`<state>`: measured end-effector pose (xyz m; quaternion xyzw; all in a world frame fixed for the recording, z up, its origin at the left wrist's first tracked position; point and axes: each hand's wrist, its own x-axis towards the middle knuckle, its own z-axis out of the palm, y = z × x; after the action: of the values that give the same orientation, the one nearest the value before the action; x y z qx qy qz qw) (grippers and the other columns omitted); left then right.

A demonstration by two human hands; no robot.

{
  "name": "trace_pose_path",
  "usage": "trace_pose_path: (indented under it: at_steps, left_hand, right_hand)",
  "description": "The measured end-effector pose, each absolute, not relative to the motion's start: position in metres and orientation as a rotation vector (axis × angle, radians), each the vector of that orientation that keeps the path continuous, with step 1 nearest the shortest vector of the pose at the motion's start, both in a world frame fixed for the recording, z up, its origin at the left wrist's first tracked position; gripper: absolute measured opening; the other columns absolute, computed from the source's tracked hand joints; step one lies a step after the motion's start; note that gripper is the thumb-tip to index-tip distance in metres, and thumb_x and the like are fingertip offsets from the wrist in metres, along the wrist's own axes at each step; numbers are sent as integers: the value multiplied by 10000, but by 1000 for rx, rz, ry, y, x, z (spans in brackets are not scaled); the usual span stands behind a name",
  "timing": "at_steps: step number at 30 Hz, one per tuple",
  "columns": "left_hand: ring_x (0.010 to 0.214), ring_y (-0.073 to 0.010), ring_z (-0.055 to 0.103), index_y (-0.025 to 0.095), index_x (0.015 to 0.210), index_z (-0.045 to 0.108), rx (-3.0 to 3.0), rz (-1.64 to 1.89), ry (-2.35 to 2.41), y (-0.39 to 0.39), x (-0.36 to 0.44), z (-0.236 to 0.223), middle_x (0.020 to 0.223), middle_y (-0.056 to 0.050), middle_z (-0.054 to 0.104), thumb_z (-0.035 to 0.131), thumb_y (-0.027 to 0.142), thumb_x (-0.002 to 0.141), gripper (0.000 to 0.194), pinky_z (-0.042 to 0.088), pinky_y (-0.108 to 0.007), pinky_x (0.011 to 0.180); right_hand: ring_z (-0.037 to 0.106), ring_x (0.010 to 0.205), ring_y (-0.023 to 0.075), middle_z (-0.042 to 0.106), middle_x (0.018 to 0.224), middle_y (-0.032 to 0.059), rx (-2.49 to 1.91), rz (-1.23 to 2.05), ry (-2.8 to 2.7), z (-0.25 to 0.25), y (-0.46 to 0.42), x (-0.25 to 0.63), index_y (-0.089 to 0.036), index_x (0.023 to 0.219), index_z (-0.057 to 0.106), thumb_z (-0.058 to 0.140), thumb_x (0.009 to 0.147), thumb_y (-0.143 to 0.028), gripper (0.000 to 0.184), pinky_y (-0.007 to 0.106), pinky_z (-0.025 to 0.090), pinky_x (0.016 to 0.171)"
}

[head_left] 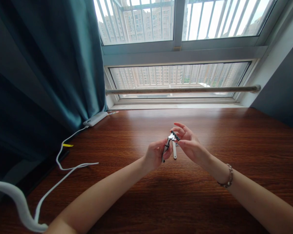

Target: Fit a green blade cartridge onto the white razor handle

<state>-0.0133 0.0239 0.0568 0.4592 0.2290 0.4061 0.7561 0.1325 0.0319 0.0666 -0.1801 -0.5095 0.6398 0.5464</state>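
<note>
Two hands meet at a razor-like tool with a bright metal head [171, 137], held above the middle of the bench [127, 136]. The left hand [158, 152] has its fingers clamped around the handle, which slants down and left from the head. The right hand [194, 146] pinches a narrow black bar [175, 136] at the head, its thumb at the lower end and fingertips at the upper; whether bar and head are joined, I cannot tell.

The step in hand looks like work at that small joint, either fitting or loosening. The next move would call for a firm left grip and a light, well-aligned right one, clear of any edge on the bar.

Just beyond, a pale-handled item [174, 153] lies on the bench between the hands, its far end partly hidden. No open container can be made out; farther off, by the curtain [70, 65], sits a closed white oblong case [95, 119], its inside unseen, with a white cable [61, 148] running from it.
</note>
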Motion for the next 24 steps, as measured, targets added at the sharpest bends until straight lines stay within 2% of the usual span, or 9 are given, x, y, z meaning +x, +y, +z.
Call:
trace_pose_path:
  at_steps: [5,11,16,24]
  left_hand:
    - [415,-83,279,136,596,541,995,898,455,19,-12,59,427,12,340,384,432,777,381,179,-245,440]
    - [423,-83,300,127,625,548,979,871,468,17,-12,61,446,12,343,400,463,766,393,210,-239,436]
    - [416,-74,270,135,587,524,1009,885,592,23,-14,58,434,26,333,432,430,767,358,204,-236,439]
    - [391,-72,266,127,543,542,1142,822,757,36,-19,52,406,21,370,476,408,751,355,178,-256,438]
  right_hand:
    - [506,761,123,536,969,5,-450,1425,-1260,72,31,134,-285,1109,421,700,592,-128,608,262,421,688]
    - [530,814,153,561,969,33,-454,1336,-1372,71,35,138,-274,1147,394,692,639,-227,591,316,412,753]
    - [527,873,174,563,976,40,-485,1258,-1591,70,50,153,-275,1158,409,714,613,-207,628,335,399,783]
    - [510,912,165,558,969,23,-414,1412,-1637,56,67,162,-285,1182,406,748,535,-120,750,333,387,820]
